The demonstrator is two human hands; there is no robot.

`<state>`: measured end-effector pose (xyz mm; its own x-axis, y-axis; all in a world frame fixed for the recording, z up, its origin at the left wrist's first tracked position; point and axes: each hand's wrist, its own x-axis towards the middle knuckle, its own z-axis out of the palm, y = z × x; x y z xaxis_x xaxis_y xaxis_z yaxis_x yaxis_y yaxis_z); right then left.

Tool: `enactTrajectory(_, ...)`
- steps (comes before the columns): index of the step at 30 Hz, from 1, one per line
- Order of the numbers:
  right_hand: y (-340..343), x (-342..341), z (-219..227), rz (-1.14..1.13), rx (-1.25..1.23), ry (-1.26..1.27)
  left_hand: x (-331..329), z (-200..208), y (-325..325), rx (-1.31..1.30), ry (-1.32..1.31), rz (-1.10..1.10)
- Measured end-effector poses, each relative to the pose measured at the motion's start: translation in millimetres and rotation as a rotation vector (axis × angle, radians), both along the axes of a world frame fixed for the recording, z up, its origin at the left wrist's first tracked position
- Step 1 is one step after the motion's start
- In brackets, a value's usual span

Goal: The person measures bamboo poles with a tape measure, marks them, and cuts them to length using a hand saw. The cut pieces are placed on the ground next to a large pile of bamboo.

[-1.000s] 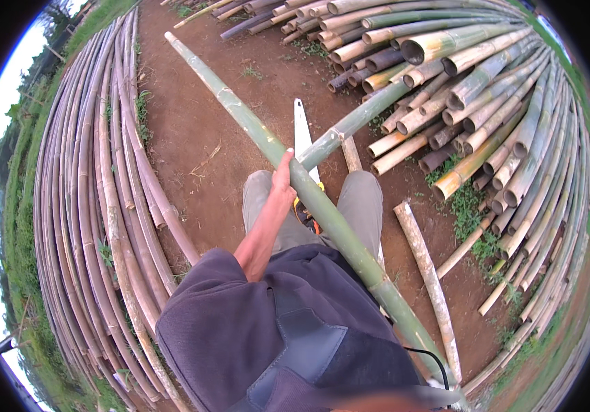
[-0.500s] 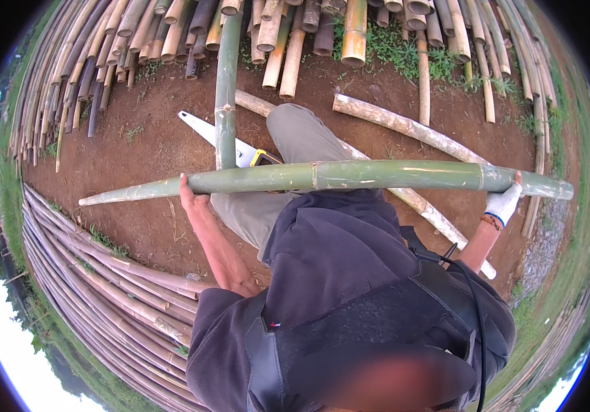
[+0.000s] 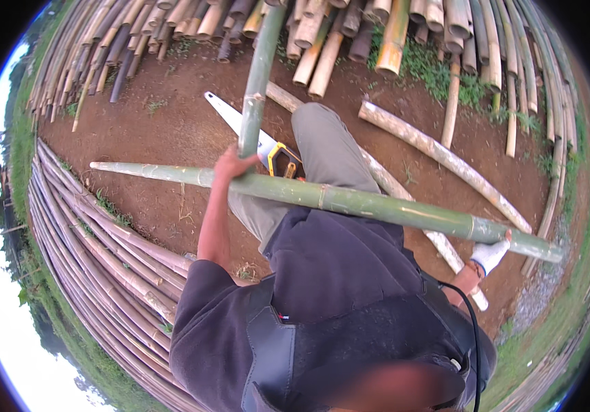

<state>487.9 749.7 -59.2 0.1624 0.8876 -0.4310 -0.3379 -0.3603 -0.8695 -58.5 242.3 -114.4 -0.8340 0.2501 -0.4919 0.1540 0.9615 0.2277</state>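
Note:
A long green bamboo pole (image 3: 377, 204) lies crosswise in front of my torso, over my thighs, its right end tilted nearer to me. My bare left hand (image 3: 232, 165) is closed over it left of the middle, thumb pointing right; some fingers are hidden. At the right end, my right hand (image 3: 491, 255), in a white glove, holds the pole from the near side with its thumb on top. A second green bamboo pole (image 3: 256, 89) runs away from me, its near end beside my left hand. Past that end lies a handsaw (image 3: 267, 145) with a yellow and black handle.
Stacked bamboo poles (image 3: 329, 58) face me with cut ends at the far side. More long poles (image 3: 103, 254) lie to my left. Pale, weathered poles (image 3: 439, 154) rest on the brown soil (image 3: 164, 130) at right. Gravel (image 3: 539, 292) and grass border the right.
My left hand has moved from the pole's near side up over it, beside the second pole's end. The crosswise pole has tilted, its right end coming nearer. My right hand keeps its hold.

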Motion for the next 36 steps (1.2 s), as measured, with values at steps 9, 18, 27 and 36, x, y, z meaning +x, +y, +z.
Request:
enactTrajectory(9, -4.3, 0.4, -19.0, -0.020, 0.009, 0.160, -17.8, -21.8, -6.5, -0.202, -0.117, 0.065)
enactTrajectory(18, -32.0, -2.1, 24.4, -0.032, -0.024, 0.152, -11.0, -34.0, -30.1, -0.066, -0.039, 0.164)
enactTrajectory(27, -23.8, 1.1, 12.3, -0.066, 0.054, 0.146, -5.3, 21.4, -28.7, 0.088, 0.012, 0.187)
enactTrajectory(36, -5.6, 21.5, -23.6, 0.009, -0.002, 0.183, 6.9, 6.6, -43.7, 0.132, 0.133, 0.177)
